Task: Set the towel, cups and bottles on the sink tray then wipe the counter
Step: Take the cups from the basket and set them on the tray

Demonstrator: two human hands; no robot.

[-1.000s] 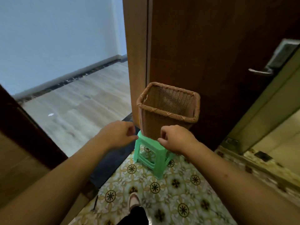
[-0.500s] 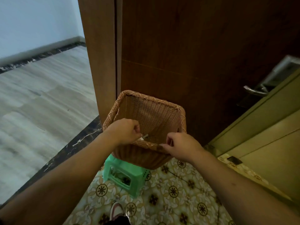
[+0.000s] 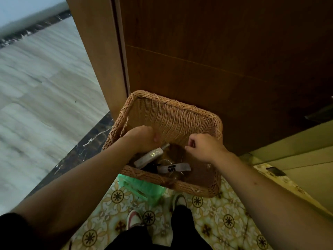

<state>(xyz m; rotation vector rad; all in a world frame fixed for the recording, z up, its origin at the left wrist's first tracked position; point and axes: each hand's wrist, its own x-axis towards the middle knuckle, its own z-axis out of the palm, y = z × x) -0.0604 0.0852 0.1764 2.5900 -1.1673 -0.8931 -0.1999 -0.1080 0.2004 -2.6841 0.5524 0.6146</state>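
Observation:
A square wicker basket (image 3: 171, 120) stands on a green plastic stool (image 3: 142, 187) in front of a wooden door. Inside it lie a white bottle (image 3: 149, 156) with gold lettering, a second white tube (image 3: 175, 167) with a dark label, and clear glass cups (image 3: 166, 162), partly hidden in shadow. My left hand (image 3: 142, 138) reaches inside the basket's left side, fingers curled, just above the white bottle. Over the basket's middle, my right hand (image 3: 204, 147) hovers with its fingers curled too. No towel, sink tray or counter is in view.
The dark wooden door (image 3: 216, 51) and its frame (image 3: 97, 60) rise right behind the basket. Grey wood flooring (image 3: 39, 87) lies beyond a dark marble threshold (image 3: 86, 147) at left. A pale cabinet (image 3: 297, 154) stands at right. My shoes (image 3: 134, 219) stand on patterned tiles.
I have stepped closer and my view has tipped down into the basket, so the bottles and cups now show. Both hands have moved from the near rim to inside the basket.

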